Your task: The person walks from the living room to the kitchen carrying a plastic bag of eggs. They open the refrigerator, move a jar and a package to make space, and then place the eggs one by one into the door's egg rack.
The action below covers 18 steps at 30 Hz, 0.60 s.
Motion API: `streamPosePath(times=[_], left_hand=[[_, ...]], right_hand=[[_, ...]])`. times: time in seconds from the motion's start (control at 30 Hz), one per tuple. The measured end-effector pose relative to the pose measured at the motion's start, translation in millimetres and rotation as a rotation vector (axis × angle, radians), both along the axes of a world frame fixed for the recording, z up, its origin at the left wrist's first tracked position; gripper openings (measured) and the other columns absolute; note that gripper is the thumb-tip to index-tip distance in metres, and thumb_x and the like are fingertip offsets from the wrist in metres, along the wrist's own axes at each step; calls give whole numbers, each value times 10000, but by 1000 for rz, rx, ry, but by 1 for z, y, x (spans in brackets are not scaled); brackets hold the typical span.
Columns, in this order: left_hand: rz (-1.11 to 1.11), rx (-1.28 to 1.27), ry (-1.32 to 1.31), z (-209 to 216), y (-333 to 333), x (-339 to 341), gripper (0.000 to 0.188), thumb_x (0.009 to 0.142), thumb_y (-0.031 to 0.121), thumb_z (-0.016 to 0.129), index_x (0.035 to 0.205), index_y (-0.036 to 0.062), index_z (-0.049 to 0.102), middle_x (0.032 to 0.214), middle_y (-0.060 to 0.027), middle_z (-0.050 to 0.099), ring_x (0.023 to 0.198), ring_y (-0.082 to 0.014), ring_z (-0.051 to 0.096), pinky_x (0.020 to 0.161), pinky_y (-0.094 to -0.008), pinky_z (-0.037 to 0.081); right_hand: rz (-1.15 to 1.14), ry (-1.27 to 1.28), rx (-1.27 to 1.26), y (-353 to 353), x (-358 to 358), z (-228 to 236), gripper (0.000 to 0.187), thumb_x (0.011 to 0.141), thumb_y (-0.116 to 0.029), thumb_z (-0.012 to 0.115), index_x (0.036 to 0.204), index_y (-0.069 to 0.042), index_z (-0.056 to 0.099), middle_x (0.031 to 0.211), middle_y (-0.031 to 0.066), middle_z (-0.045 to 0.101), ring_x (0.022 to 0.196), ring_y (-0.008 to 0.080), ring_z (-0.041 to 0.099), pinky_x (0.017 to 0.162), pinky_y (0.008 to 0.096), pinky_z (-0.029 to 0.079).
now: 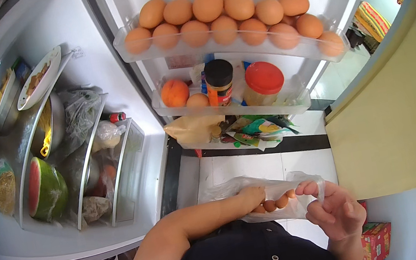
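A clear plastic bag (300,205) hangs open in front of my dark shirt, with several brown eggs (282,201) inside. My left hand (253,197) is closed on the bag's left side, its fingertips partly hidden. On the other side my right hand (334,208) grips the bag's edge with bent fingers. Above them, two rows of brown eggs (207,4) fill the top rack (172,46) of the open fridge door.
A lower door shelf bears a peach (175,93), a dark-lidded jar (219,81) and a red-lidded jar (263,81). Left, fridge shelves hold a cut watermelon (47,190) and a white plate (40,81) of food. A yellowish cabinet door (398,114) stands right; a red box (376,242) sits below.
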<state>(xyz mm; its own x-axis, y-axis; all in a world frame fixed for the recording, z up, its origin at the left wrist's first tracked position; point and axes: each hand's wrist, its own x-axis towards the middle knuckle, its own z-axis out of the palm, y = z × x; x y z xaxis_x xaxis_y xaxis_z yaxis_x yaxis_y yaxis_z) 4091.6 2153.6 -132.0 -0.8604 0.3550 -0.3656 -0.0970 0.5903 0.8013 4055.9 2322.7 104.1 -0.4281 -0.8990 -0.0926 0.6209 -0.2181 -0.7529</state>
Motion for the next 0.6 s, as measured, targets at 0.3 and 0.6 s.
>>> streamPosePath(times=[0.3, 0.6], left_hand=[[-280, -124, 111, -17, -3, -11, 345, 836, 313, 530, 1076, 69, 577, 978, -124, 618, 821, -293, 607, 736, -380, 464], [-296, -296, 90, -37, 19, -17, 334, 741, 227, 683, 1041, 89, 631, 1084, -114, 597, 1058, -298, 515, 897, -398, 410]], right_hand=[[-29, 9, -26, 7, -3, 0, 690, 766, -338, 633, 1224, 123, 403, 1290, 221, 414, 552, 43, 335, 534, 192, 267], [-27, 14, -36, 12, -5, -2, 669, 784, -330, 621, 1231, 116, 403, 1308, 212, 412, 560, 42, 332, 536, 195, 267]])
